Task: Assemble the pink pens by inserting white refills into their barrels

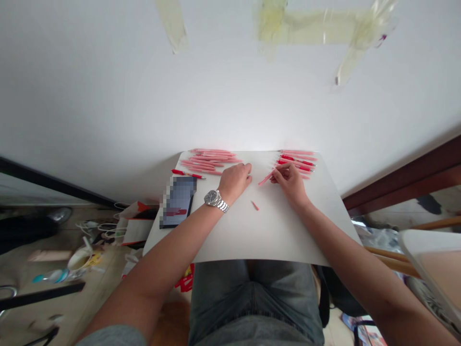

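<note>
Between the thumb and fingers of my right hand [289, 182] is a pink pen [265, 179], slanting down to the left over the white table. My left hand [235, 181] is closed, knuckles up, just right of a pile of pink pens [211, 156]; whatever its fingers hold, if anything, is hidden. Below and between the hands lies a small pink pointed piece [255, 205], perhaps a pen tip. Beyond my right hand, a second group of pink pens [298, 153] includes a couple of red pens [296, 159]. Another red pen [187, 174] rests left of my left hand.
A dark phone or tablet [178, 202], partly pixelated, lies on the left of the white table [266, 240]. Behind the table rises a white wall [230, 96] with yellowed tape. Floor clutter, including a cup [79, 258], is at left. A pale surface [432, 254] stands at right.
</note>
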Demonstrator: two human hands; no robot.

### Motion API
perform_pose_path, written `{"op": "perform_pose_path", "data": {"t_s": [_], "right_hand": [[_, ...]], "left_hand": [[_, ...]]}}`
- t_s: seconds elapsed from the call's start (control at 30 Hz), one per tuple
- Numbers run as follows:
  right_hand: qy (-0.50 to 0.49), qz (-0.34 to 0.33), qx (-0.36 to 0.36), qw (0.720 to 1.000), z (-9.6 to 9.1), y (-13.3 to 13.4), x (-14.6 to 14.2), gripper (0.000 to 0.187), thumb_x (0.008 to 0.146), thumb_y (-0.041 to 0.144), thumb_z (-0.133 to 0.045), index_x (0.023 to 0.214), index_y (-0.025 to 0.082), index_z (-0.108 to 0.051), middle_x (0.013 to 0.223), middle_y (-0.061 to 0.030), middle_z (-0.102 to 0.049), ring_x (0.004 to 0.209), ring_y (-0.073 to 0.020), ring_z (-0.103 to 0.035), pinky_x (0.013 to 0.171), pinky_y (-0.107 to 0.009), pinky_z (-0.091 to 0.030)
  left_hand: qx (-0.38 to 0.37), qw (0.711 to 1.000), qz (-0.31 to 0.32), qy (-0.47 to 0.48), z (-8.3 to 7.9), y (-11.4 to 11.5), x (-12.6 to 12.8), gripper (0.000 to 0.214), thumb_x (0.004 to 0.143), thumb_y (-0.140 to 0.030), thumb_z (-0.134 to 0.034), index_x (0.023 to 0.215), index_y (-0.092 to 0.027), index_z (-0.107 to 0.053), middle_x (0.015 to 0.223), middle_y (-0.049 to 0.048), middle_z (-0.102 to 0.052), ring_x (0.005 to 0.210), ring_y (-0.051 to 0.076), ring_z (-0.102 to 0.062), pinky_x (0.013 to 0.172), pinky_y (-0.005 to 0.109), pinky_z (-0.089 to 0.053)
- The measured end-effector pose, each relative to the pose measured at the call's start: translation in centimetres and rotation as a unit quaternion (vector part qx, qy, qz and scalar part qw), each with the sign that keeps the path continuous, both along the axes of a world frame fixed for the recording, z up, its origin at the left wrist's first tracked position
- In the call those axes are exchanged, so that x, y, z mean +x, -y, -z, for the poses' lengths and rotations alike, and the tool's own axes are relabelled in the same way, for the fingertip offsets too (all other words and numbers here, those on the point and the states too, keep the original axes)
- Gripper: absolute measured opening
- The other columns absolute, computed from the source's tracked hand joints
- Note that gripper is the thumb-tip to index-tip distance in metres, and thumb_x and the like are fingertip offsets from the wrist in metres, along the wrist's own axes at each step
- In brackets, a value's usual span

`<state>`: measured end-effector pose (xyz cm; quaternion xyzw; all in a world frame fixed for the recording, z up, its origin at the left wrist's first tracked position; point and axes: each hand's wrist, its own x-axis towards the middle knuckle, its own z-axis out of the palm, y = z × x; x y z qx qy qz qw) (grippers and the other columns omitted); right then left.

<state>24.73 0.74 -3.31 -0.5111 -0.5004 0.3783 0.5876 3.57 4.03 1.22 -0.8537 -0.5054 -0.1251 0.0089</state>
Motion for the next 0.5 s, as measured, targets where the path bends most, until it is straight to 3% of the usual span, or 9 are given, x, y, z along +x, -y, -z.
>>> {"op": "perform_pose_path", "data": {"t_s": [0.33, 0.5], "right_hand": [[0.027, -0.006, -0.015, 1.000, -0.8, 0.4, -0.2, 0.046, 0.083, 0.063, -0.079, 0.095, 0.023, -0.059, 0.084, -0.0040, -0.074, 0.074, -0.0206, -0.074, 0.075, -0.040, -0.065], [0.060, -0.005, -0.022, 0.998, -0.9, 0.3, -0.1, 0.045, 0.083, 0.062, -0.078, 0.098, 0.022, -0.065, 0.083, -0.0046, -0.074, 0.071, -0.0210, -0.074, 0.074, -0.040, -0.064]], "left_hand": [[-0.013, 0.998, 0.005, 0.057, 0.4, -0.1, -0.8, 0.017, 0.095, -0.028, -0.066, 0.112, -0.025, -0.067, 0.115, 0.0040, -0.065, 0.083, 0.019, -0.067, 0.067, 0.032, -0.048], [0.012, 0.993, 0.069, 0.097, 1.0, -0.3, -2.0, 0.023, 0.095, -0.030, -0.068, 0.117, -0.026, -0.072, 0.125, 0.0080, -0.058, 0.112, 0.025, -0.062, 0.102, 0.039, -0.051]]}}
